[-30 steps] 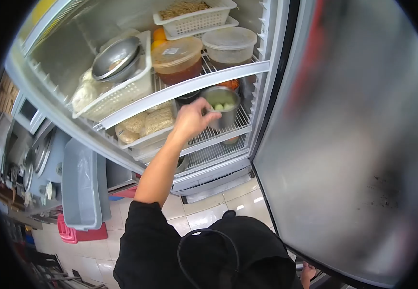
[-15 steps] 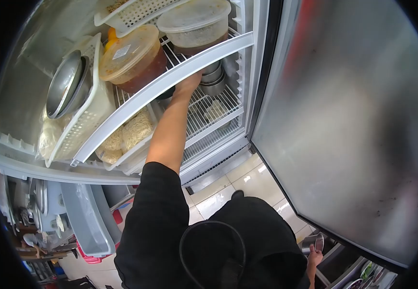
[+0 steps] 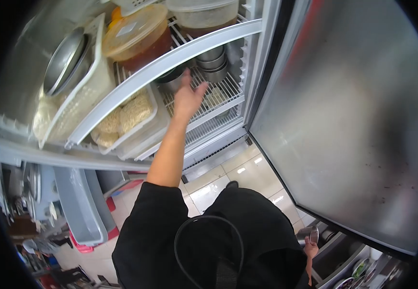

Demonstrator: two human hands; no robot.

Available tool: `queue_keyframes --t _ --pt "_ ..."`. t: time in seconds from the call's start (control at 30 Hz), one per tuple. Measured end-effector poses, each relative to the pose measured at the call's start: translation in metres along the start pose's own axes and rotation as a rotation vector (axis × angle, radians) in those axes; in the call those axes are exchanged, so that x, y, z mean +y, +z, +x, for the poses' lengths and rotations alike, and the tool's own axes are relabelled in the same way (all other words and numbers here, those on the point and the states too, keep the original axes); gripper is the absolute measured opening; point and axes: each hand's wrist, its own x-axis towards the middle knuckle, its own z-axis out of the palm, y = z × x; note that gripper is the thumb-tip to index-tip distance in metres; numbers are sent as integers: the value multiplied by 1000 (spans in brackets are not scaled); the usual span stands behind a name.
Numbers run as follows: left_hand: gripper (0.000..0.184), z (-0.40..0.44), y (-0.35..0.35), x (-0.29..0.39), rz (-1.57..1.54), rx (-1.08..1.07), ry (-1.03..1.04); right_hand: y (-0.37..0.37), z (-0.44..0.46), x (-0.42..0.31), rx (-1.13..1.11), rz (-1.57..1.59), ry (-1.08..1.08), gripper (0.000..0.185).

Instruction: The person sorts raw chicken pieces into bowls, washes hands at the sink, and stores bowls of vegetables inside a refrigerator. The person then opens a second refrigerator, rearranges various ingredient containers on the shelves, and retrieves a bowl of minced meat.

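Note:
My left hand (image 3: 188, 98) reaches into the open refrigerator below the upper shelf's white front edge (image 3: 165, 62). Its thumb and fingers are apart, with nothing held. Just beside the fingertips is a round metal container (image 3: 172, 83) with a dark top; whether they touch it I cannot tell. Stacked metal containers (image 3: 213, 68) stand on the wire shelf (image 3: 206, 103) to the right of this hand. Low at the right, my right hand (image 3: 310, 247) grips a small metal container (image 3: 307, 235). That hand's fingers are partly hidden.
The refrigerator door (image 3: 353, 125) stands wide open at right. Above are a lidded tub of reddish food (image 3: 139, 36) and another lidded tub (image 3: 201, 18). Metal bowls (image 3: 64, 60) rest in a white basket (image 3: 81, 91). Below are bagged noodles (image 3: 134, 113) and a grey bin (image 3: 81, 207).
My left hand has drawn back slightly from under the shelf edge, and its spread fingers now show. My right hand still holds the small metal container. The view has shifted a little.

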Motion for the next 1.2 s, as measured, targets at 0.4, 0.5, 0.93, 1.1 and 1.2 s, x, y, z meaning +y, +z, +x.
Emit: queue_keyframes --t 0.4,0.5,0.93,1.1,1.2 --pt "33 -338 107 245 -350 -1227 1147 15 117 39 -119 97 -500 43" --pt "24 -405 126 351 -225 -1059 1614 34 158 68 -167 295 -776 40" --pt "59 -541 324 491 1583 -239 1676 -13 104 118 -71 217 -543 38" --pt "52 -516 300 451 1164 -288 1898 0 74 156 -132 357 -366 44" --pt "35 -493 234 404 278 -1003 1645 12 63 166 -78 264 -289 47"
